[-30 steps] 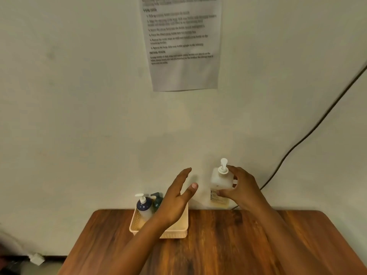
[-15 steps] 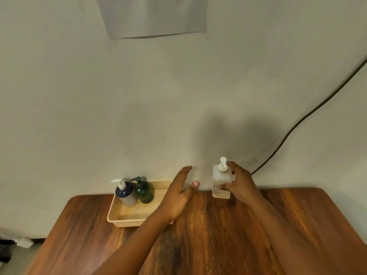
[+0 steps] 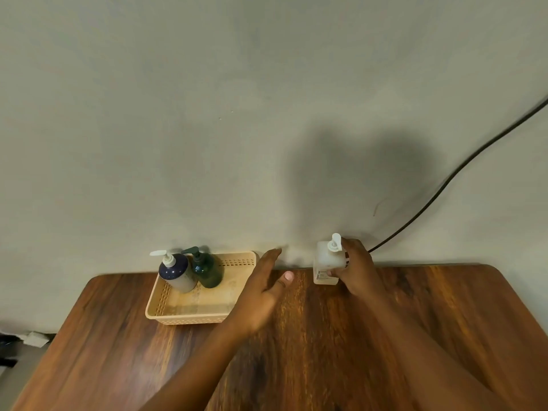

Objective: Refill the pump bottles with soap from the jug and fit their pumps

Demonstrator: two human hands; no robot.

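A white square pump bottle (image 3: pixel 326 262) with its pump fitted stands at the back of the wooden table (image 3: pixel 326 336), near the wall. My right hand (image 3: pixel 357 266) is wrapped around its right side. My left hand (image 3: pixel 264 289) hovers open just left of it, fingers spread, holding nothing. In a beige perforated basket (image 3: pixel 189 317) at the back left stand a blue-and-white pump bottle (image 3: pixel 176 272) and a dark green pump bottle (image 3: pixel 206 269), both upright with pumps on. No jug is in view.
A pale wall rises right behind the table. A black cable (image 3: pixel 444 185) runs down the wall to behind my right hand. The table's left edge drops to the floor, where a small white object (image 3: pixel 35 339) lies.
The view has tilted down, so the paper sheet on the wall is out of frame. The white bottle in my right hand has come down to the table. My left hand stays open beside it.
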